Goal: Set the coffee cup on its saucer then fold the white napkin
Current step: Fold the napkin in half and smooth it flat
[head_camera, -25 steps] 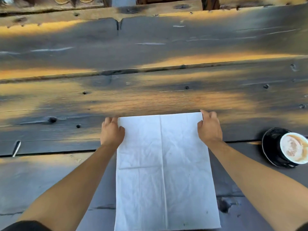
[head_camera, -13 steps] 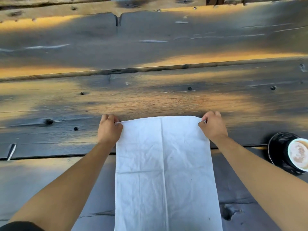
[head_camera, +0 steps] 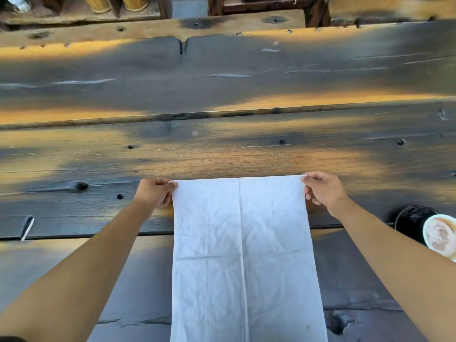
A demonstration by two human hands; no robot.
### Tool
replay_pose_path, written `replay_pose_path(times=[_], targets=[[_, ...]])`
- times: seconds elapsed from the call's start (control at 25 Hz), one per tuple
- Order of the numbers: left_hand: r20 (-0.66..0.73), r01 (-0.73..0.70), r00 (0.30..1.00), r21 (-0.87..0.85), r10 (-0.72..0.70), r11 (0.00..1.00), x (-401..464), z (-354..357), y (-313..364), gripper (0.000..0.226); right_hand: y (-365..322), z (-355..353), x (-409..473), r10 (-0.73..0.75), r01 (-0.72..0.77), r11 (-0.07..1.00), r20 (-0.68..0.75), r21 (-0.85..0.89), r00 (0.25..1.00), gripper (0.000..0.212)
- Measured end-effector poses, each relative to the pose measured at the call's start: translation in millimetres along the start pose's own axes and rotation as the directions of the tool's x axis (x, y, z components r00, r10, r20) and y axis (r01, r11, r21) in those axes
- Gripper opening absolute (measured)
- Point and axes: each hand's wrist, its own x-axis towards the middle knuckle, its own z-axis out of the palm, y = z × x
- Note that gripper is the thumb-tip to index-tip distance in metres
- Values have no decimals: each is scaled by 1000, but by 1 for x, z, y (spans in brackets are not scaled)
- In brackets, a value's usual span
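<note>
A creased white napkin (head_camera: 243, 255) lies lengthwise on the dark wooden table (head_camera: 222, 149), running from the middle down past the bottom of the view. My left hand (head_camera: 154, 192) pinches its far left corner and my right hand (head_camera: 323, 191) pinches its far right corner, and the far edge is raised a little off the wood. At the right edge, a white coffee cup (head_camera: 441, 234) with foamy coffee sits on a black saucer (head_camera: 410, 220), partly cut off by the frame.
The table is made of wide, rough planks with knots, holes and gaps. A small pale sliver (head_camera: 27, 227) sticks out of a plank gap at the left. Beyond the far edge stand wooden furniture and two yellowish ribbed cylinders (head_camera: 116, 2).
Both hands went from resting on the napkin's far corners to pinching them. The far edge has come up off the table.
</note>
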Motion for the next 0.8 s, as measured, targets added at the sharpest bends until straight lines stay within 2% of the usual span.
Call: replay_pose_path(times=[0.16,0.32,0.52,0.68,0.8], targets=[[-6,31,999,-133,-32,991,-7,-5,21,8,-22,1,-13,15,-15,991,5,134,1000,13],[-71,-32,997,-232,16,972,-18,-18,47,14,-48,-5,-31,-42,48,957,-26,287,999,21],[-51,-54,998,-320,40,946,-45,-37,66,12,-62,-20,-52,-78,93,934,-59,344,995,15],[0,-30,1000,-302,31,953,-75,-54,46,18,-49,-32,-89,-78,59,914,31,401,996,22],[96,53,995,-180,-36,982,-98,-59,7,31,-17,-39,-116,14,-33,965,75,261,997,23]])
